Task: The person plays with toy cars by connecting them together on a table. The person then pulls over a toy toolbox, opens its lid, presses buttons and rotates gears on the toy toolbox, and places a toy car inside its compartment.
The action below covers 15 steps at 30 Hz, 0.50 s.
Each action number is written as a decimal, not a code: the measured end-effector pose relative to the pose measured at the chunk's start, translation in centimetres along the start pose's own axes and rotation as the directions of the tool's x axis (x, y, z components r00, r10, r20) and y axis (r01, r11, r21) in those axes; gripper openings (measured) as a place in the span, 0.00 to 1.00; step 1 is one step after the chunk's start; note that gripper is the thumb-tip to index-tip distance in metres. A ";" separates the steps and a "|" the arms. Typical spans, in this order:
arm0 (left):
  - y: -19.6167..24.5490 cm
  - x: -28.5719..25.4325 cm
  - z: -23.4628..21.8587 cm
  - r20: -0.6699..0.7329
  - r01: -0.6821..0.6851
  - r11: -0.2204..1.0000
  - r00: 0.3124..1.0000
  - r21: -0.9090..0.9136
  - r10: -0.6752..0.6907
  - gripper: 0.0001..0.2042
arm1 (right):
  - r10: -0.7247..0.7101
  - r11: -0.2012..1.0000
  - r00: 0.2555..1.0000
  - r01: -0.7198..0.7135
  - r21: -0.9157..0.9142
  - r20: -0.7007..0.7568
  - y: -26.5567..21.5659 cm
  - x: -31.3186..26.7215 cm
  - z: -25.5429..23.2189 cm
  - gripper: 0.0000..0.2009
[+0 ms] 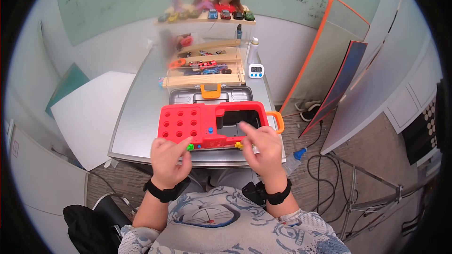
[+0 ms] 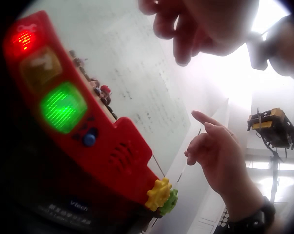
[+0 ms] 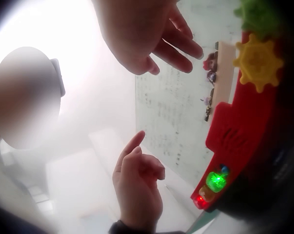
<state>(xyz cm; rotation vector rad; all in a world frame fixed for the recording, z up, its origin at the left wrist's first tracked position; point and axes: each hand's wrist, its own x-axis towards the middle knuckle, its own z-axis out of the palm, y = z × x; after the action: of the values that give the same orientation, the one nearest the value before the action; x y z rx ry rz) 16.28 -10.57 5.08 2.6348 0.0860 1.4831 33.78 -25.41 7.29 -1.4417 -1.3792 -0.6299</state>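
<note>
A red toy toolbox [image 1: 181, 122] lies on the table, its top showing round holes on the left and an open bin on the right. Its front, in the left wrist view, has a green lit panel [image 2: 64, 107], a red lit panel [image 2: 24, 43] and a blue button [image 2: 90, 139]. Yellow [image 3: 258, 62] and green gears sit at one end. My left hand [image 1: 169, 162] is before the toolbox's left front, index finger extended, holding nothing. Before the right front is my right hand [image 1: 263, 148], also empty, its index finger pointing. Both wrist views show air between hands and toolbox.
A grey tray with an orange latch [image 1: 210, 91] lies behind the toolbox, whose orange handle [image 1: 277, 121] projects right. Farther back are a wooden rack [image 1: 205, 81] of toy cars, a white timer [image 1: 255, 71] and a pump bottle [image 1: 253, 51]. Orange-edged boards [image 1: 325, 42] lean at the right.
</note>
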 end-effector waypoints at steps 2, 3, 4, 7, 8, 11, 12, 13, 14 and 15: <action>0.1 -0.4 0.3 0.059 0.041 0.999 0.997 -0.015 -0.040 0.22 | -0.072 0.992 0.989 0.085 -0.095 0.128 0.9 -0.9 0.5 0.21; 0.1 -0.5 0.2 -0.022 0.077 0.997 0.997 -0.011 -0.077 0.22 | -0.076 0.993 0.994 0.082 -0.087 0.079 1.1 -1.0 0.2 0.19; 0.1 -0.5 0.2 -0.101 0.114 0.993 0.988 -0.012 -0.115 0.23 | -0.078 0.993 0.994 0.084 -0.087 0.077 1.0 -0.6 -0.2 0.19; -0.3 0.0 0.0 -0.308 0.118 0.986 0.940 -0.115 -0.149 0.25 | 0.018 0.997 0.949 0.008 0.081 -0.314 0.8 -0.3 -0.7 0.14; -0.3 0.1 -0.1 -0.410 0.109 0.980 0.897 -0.163 -0.168 0.26 | 0.019 0.997 0.950 0.007 0.082 -0.313 0.8 -0.4 -0.6 0.14; -0.4 -0.4 0.1 -0.265 0.197 0.965 0.935 -0.170 -0.238 0.22 | 0.112 0.981 0.915 -0.040 0.188 -0.389 0.8 -0.5 -0.5 0.14; -0.4 -0.5 0.2 -0.102 0.269 0.958 0.955 -0.103 -0.280 0.20 | 0.102 0.994 0.975 -0.093 0.055 -0.199 0.7 -0.4 -0.7 0.13; -0.4 0.2 -0.2 0.018 0.159 0.987 0.987 0.024 -0.159 0.16 | 0.117 0.989 0.993 -0.117 -0.086 -0.002 0.7 -0.3 -0.9 0.13; -0.4 0.3 -0.3 0.017 0.156 0.987 0.988 0.024 -0.156 0.16 | 0.116 0.989 0.993 -0.116 -0.087 -0.005 0.9 -0.6 -1.0 0.13; -0.6 0.3 -0.4 0.007 0.135 0.990 0.991 0.050 -0.135 0.15 | 0.103 0.992 0.990 -0.110 -0.067 -0.097 1.2 -1.1 -0.8 0.13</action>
<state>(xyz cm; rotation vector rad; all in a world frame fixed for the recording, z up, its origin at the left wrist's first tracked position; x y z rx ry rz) 16.09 -9.89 5.44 2.6156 0.2981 1.4417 34.93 -26.45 6.24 -1.5135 -1.2091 -0.6751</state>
